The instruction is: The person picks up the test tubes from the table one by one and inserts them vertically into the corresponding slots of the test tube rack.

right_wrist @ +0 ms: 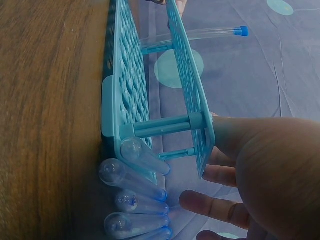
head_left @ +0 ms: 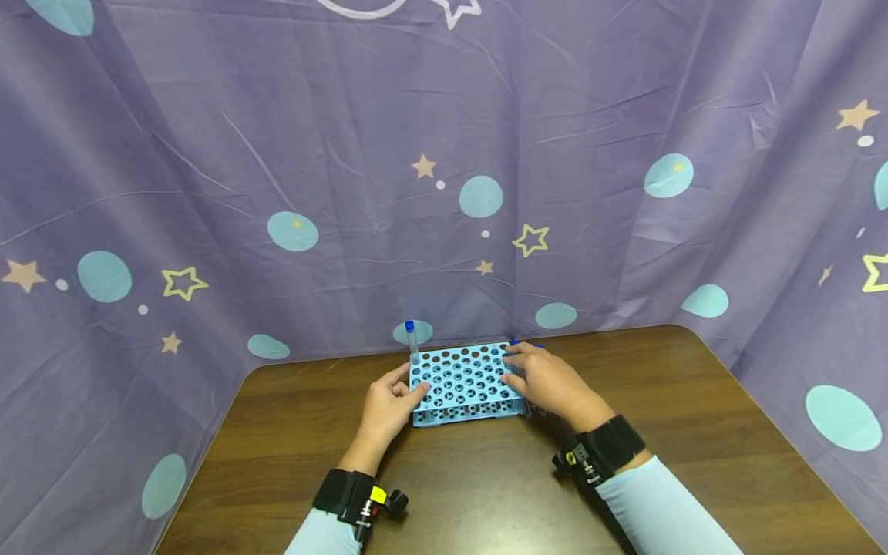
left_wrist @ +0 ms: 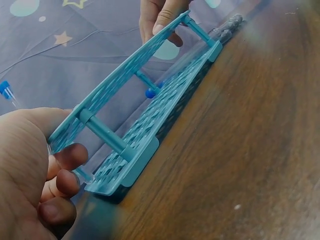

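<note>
A light blue two-tier test tube rack [head_left: 461, 379] stands on the table. My left hand [head_left: 388, 405] grips its left end, thumb over the top plate and fingers [left_wrist: 67, 157] curled at the end below it. One clear test tube [head_left: 413, 343] with a blue cap stands upright in the back left corner hole. On the rack's right end rests my right hand [head_left: 551, 383], thumb and fingertips at the top plate, other fingers [right_wrist: 215, 207] extended past the edge. Several clear tubes [right_wrist: 135, 177] lie beside that end, partly hidden under this hand in the head view.
The brown wooden table [head_left: 479, 493] runs back to a purple patterned curtain [head_left: 375, 231], which hangs close behind the rack and along both sides. A black strap with a small camera [head_left: 610, 447] sits on the right wrist, another strap [head_left: 344, 493] on the left.
</note>
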Motion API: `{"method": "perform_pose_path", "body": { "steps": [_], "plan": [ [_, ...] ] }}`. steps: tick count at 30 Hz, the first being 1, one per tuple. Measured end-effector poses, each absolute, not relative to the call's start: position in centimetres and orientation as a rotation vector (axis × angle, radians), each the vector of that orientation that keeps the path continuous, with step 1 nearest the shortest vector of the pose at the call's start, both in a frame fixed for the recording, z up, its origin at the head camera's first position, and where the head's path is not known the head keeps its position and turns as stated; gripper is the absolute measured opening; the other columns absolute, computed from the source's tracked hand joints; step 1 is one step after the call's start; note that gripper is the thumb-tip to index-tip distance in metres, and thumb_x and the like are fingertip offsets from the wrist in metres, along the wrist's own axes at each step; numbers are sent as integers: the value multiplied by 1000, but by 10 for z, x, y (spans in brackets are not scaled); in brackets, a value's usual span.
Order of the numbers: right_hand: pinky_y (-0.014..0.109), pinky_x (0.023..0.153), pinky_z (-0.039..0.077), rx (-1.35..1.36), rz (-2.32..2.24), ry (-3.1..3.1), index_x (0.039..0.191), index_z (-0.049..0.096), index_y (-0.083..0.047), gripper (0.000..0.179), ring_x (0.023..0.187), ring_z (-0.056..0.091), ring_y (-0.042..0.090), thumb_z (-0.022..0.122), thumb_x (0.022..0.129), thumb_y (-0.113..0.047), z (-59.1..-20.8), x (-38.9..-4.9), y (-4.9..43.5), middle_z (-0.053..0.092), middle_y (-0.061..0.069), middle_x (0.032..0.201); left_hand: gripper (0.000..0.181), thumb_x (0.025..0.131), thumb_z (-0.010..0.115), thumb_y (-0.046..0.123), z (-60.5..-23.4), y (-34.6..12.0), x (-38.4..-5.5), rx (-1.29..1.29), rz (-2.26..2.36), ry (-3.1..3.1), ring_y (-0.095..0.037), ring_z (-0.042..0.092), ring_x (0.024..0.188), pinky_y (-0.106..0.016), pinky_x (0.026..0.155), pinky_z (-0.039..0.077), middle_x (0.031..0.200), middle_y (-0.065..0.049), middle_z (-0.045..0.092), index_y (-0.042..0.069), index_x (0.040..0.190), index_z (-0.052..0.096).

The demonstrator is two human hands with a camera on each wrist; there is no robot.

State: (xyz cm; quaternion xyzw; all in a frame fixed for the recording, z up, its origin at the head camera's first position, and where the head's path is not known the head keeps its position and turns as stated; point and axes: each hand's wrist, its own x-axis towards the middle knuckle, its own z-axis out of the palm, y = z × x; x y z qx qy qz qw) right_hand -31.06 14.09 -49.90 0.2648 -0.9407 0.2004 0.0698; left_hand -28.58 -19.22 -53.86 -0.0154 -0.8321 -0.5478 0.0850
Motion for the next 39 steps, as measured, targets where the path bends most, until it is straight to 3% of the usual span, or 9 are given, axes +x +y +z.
{"method": "perform_pose_path", "body": {
  "steps": [5, 13, 19, 39],
  "plan": [
    [57, 122, 56, 792, 608, -2832, 144, 77, -2, 49, 144, 68, 40, 76, 111, -38, -499, -310, 141, 69, 14, 158, 79, 96, 94, 31, -537, -191, -285, -44, -1667, -2481, -10, 49, 45, -26, 48, 43, 59, 7, 58, -1, 160, 61],
    [56, 122, 56, 790, 602, -2827, 143, 78, -2, 49, 144, 68, 39, 76, 111, -39, -498, -310, 141, 69, 14, 157, 90, 90, 99, 29, -538, -192, -285, -62, -1712, -2470, -4, 43, 47, -22, 45, 35, 57, 9, 54, -4, 163, 57],
    [57, 122, 56, 792, 593, -2833, 144, 77, -2, 49, 144, 68, 40, 76, 111, -39, -497, -310, 140, 69, 14, 157, 88, 90, 98, 29, -537, -192, -285, -79, -1693, -2464, -4, 35, 52, -22, 50, 29, 55, 11, 46, -5, 161, 58],
    [62, 125, 51, 812, 550, -2802, 144, 77, -5, 48, 147, 64, 43, 78, 109, -39, -495, -313, 147, 69, 19, 156, 86, 91, 98, 24, -536, -191, -285, -65, -1732, -2458, -5, 36, 51, -22, 48, 28, 54, 12, 46, -6, 161, 58]
  ]
}}
